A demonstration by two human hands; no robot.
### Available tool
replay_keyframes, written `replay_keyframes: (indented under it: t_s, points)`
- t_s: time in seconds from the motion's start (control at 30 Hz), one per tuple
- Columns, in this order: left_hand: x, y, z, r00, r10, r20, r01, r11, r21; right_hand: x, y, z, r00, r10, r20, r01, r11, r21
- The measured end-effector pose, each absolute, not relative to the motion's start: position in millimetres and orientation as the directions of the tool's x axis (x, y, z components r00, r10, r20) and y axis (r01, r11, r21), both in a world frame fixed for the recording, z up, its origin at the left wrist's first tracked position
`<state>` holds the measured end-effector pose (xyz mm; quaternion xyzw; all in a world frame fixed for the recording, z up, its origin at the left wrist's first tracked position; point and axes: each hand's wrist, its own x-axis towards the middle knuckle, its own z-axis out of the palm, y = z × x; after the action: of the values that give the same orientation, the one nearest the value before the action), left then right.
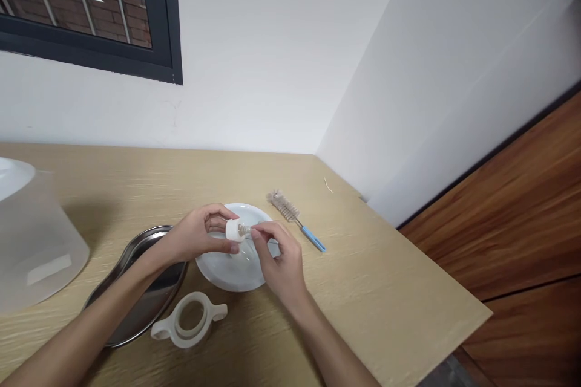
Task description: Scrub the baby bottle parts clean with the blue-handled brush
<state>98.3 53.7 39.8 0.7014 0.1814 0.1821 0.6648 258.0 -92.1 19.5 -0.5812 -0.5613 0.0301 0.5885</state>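
Note:
My left hand (206, 233) grips a small white screw collar (233, 230) between thumb and fingers, above a white plate (218, 267). A clear, ridged piece (244, 230), which looks like a bottle nipple, sticks out of the collar toward the right. At the tip of that piece, my right hand (279, 254) is closed in a pinch. Whether its fingertips hold the piece itself or a thin tool at it, I cannot tell. Below the plate lies a whitish ring with two side handles (203, 334).
A kidney-shaped metal tray (149, 308) lies under my left forearm. Right of the plate rests a bottle brush (313, 239) with a blue handle. A large translucent container (36, 254) stands at the left. A thin pale strip (328, 185) lies near the wall.

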Motion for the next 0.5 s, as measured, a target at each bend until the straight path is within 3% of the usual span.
replay_keyframes:
  t_s: [0.27, 0.5]
  points:
    - [100.8, 50.8, 45.9, 0.842, 0.539, 0.027, 0.129, -0.251, 0.959, 256.8, -90.5, 13.9, 0.261, 0.736, 0.625, 0.656, 0.340, -0.674]
    - [101.3, 49.9, 46.7, 0.838, 0.544, 0.033, 0.168, -0.317, 0.933, 259.6, -90.6, 13.5, 0.227, 0.762, 0.606, 0.671, 0.329, -0.664]
